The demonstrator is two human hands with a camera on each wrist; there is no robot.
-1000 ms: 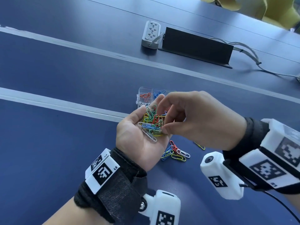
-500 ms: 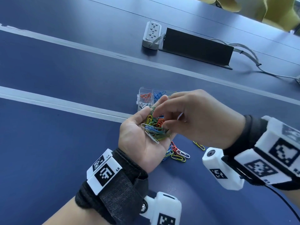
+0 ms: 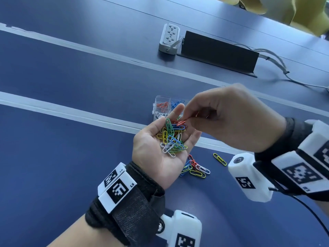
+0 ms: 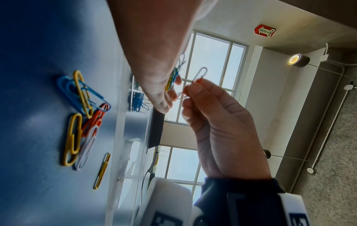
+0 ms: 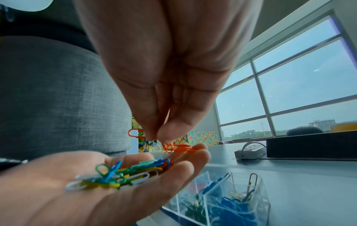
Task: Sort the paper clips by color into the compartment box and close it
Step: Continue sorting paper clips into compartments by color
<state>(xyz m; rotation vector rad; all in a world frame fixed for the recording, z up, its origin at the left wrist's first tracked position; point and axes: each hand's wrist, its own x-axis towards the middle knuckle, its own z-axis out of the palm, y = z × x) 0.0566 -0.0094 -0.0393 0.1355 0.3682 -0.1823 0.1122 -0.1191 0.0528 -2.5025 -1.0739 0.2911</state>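
My left hand (image 3: 151,150) is held palm up above the table, and a pile of mixed paper clips (image 3: 171,139) lies loose in it. Just over the pile, my right hand (image 3: 187,121) pinches red paper clips (image 5: 179,148) between thumb and forefinger. One red clip (image 3: 180,123) pokes out of the pinch. The clear compartment box (image 3: 161,101) stands open on the table behind my left hand's fingers. It holds red, blue and white clips in separate cells, and the right wrist view shows blue and green ones in the box (image 5: 264,192).
Several loose clips (image 3: 195,168) lie on the blue table under my left hand, and a single yellow clip (image 3: 219,159) lies to their right. Further back are a white power strip (image 3: 169,38), a black cable cover (image 3: 219,54) and grey cables (image 3: 277,68).
My right hand was picking in the pile on my left palm. It has now risen slightly with red clips pinched. The left hand stays almost still.
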